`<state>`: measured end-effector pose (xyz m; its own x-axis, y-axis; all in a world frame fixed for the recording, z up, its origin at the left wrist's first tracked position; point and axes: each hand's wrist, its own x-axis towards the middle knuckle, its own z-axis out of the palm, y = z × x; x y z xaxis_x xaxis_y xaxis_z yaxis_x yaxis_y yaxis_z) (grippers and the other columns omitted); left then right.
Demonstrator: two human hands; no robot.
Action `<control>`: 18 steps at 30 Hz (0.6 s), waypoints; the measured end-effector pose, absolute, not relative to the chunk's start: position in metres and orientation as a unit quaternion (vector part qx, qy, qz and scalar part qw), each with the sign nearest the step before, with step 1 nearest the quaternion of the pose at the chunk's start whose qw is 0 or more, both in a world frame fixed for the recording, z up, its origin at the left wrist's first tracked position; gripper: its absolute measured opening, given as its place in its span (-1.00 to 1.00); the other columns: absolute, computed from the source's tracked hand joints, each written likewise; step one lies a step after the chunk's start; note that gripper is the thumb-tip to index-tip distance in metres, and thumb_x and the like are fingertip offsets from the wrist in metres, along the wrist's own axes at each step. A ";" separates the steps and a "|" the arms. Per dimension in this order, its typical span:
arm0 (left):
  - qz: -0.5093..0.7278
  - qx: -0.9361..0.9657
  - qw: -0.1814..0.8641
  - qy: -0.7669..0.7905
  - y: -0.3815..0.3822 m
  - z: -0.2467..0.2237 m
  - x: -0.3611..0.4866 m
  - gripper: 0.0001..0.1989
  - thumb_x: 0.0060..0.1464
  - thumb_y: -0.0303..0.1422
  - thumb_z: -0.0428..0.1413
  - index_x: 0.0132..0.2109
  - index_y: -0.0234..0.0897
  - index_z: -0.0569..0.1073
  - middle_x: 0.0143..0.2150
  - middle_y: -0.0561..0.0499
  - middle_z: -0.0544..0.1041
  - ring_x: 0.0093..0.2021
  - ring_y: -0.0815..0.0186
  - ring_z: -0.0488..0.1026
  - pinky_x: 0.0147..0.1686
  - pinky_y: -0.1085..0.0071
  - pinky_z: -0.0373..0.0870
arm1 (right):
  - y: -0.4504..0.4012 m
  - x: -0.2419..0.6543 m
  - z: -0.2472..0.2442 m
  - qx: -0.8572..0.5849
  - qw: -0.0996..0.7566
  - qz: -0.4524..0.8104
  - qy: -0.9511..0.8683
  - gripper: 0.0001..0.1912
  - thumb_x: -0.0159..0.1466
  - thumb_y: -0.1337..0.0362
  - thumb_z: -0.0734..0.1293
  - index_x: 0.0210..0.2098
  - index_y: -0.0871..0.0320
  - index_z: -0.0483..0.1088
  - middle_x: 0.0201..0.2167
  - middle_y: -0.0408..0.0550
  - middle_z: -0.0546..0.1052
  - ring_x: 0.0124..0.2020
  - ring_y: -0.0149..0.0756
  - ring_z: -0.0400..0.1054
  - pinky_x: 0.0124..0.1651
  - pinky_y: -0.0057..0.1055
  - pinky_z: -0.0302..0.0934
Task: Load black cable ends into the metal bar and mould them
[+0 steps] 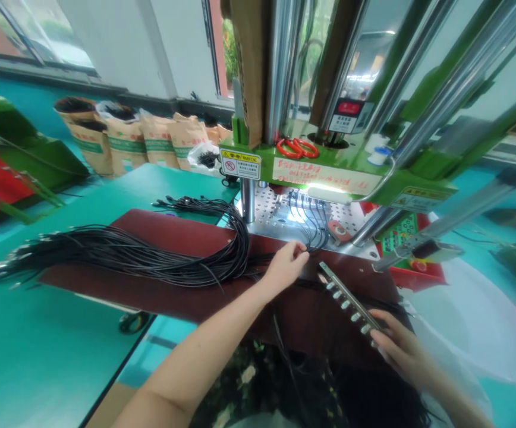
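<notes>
- Teal counter (53, 356) fills the shop floor under a green press (329, 172), with a dark red mat (169, 238) laid across the front of the press.
- Left hand (286, 266) is pinched shut on thin black cables (314, 235) just in front of the press bed (276, 217), where their ends run in under the lit gap.
- Right hand (398, 345) is closed around the near end of a metal bar (346, 300) set with a row of small pins; the bar slants up from the hand toward the press, its far tip just beside the left hand.
- Cable bundle (151, 255) lies looped on the mat to the left of the press, its plug ends fanned out over the counter.
- Red scissors (298, 147) rest on the ledge of the press, above the bed.
- Paper sacks (124, 142) stand in a row well behind and left of the press.
- Risk, as I judge it: the left fingers sit close to the press opening, so a stroke while they are there could catch them.
- Risk: the loose loops could snag on the bar or the arm and drag seated cables out of place.
- Risk: held only at one end, the bar could tip and knock the cables.
</notes>
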<state>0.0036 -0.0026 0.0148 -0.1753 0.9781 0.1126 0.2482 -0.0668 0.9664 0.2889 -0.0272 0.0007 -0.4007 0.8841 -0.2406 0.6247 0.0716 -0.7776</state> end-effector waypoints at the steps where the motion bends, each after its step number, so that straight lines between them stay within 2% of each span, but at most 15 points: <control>1: 0.509 0.532 0.354 0.576 0.001 0.018 0.000 -0.89 -0.01 -0.35 -0.01 -0.30 -0.26 0.34 -0.47 0.12 0.33 -0.49 0.44 0.24 -0.46 0.52 0.14 | -0.024 0.292 -0.002 -0.523 0.115 0.372 -0.758 -0.69 0.24 0.06 0.14 -0.10 0.09 0.22 -0.55 -0.14 0.46 -0.56 -0.30 0.35 -0.51 -0.42 0.15; 6: 0.511 0.550 0.334 0.569 0.023 0.027 -0.003 -0.89 0.02 -0.35 -0.06 -0.34 -0.26 0.33 -0.54 0.12 0.32 -0.51 0.41 0.25 -0.43 0.50 0.15 | -0.018 0.293 -0.002 -0.462 -0.041 0.043 -0.885 -0.76 0.26 0.18 0.11 -0.30 0.17 0.33 -0.70 -0.06 0.43 -0.67 -0.19 0.33 -0.60 -0.39 -0.05; 9: 0.511 0.540 0.268 0.612 0.038 0.020 -0.002 -0.81 -0.02 -0.32 0.01 -0.23 -0.29 0.33 -0.33 0.01 0.38 -0.33 0.34 0.31 -0.28 0.45 0.21 | -0.005 0.282 0.016 -0.419 -0.065 0.008 -0.906 -0.78 0.24 0.21 0.15 -0.38 0.14 0.37 -0.66 -0.04 0.46 -0.62 -0.17 0.37 -0.57 -0.38 0.01; 11: 0.480 0.540 0.258 0.641 0.046 0.010 -0.001 -0.65 -0.06 -0.26 0.06 -0.12 -0.33 0.30 -0.21 -0.09 0.37 -0.18 0.24 0.32 -0.17 0.37 0.20 | 0.016 0.267 0.030 -0.407 -0.034 0.030 -0.912 -0.77 0.25 0.20 0.14 -0.34 0.12 0.38 -0.52 -0.02 0.52 -0.48 -0.13 0.43 -0.47 -0.33 0.14; 13: 0.434 0.554 0.257 0.662 0.049 -0.001 0.002 -0.57 -0.04 -0.18 0.05 -0.07 -0.36 0.28 -0.17 -0.16 0.37 -0.10 0.15 0.30 -0.11 0.30 0.17 | 0.049 0.245 0.041 -0.396 0.044 0.060 -0.915 -0.73 0.27 0.18 0.12 -0.18 0.13 0.36 -0.28 0.03 0.53 -0.25 -0.13 0.42 -0.26 -0.28 0.23; 15: 0.378 0.592 0.231 0.673 0.048 -0.011 0.005 -0.60 0.01 -0.13 0.00 -0.09 -0.32 0.31 -0.17 -0.15 0.38 -0.08 0.11 0.29 -0.08 0.25 0.15 | 0.089 0.216 0.044 -0.387 0.138 0.087 -0.908 -0.66 0.27 0.18 0.12 -0.03 0.17 0.28 -0.07 0.08 0.44 -0.07 -0.16 0.34 -0.06 -0.27 0.20; 18: 0.291 0.657 0.168 0.675 0.042 -0.017 0.009 -0.68 0.03 -0.14 -0.03 -0.16 -0.25 0.36 -0.17 -0.11 0.41 -0.09 0.09 0.28 -0.09 0.20 0.15 | 0.151 0.164 0.040 -0.431 0.254 0.076 -0.862 -0.66 0.24 0.20 0.17 -0.02 0.19 0.30 -0.04 0.11 0.40 -0.03 -0.10 0.28 0.00 -0.17 0.17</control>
